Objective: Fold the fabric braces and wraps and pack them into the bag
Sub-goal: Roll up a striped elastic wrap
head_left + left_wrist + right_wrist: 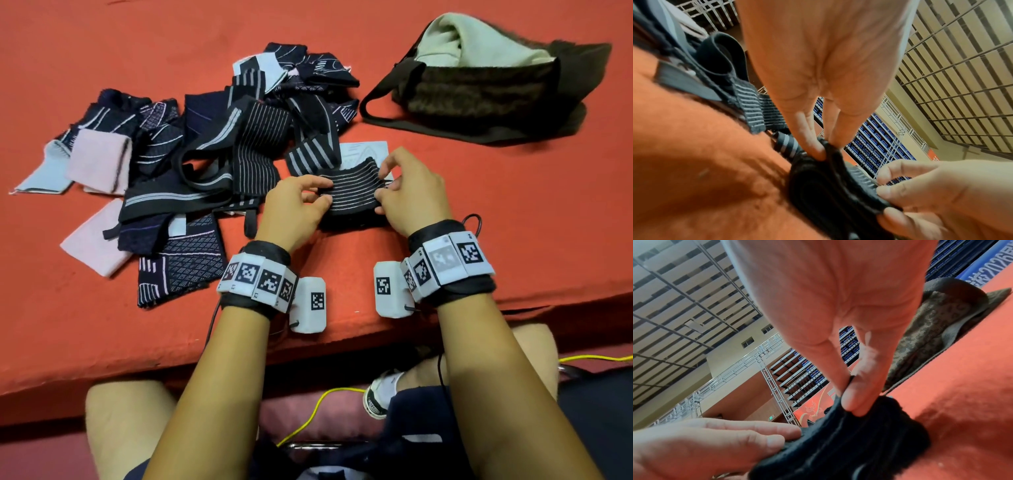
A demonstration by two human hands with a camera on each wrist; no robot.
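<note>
Hands: left hand (294,205) and right hand (409,192) pinch opposite ends of striped wrap (352,192).
Wrap: on red table (513,222), long axis left-right between hands.
Bag (479,89): far right, nearer right hand.

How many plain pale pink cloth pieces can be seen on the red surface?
2, both at the pile's left edge: one pink piece overlapping a light blue piece, one pink piece nearer the person, partly under dark wraps. More may be hidden inside the pile.
</note>
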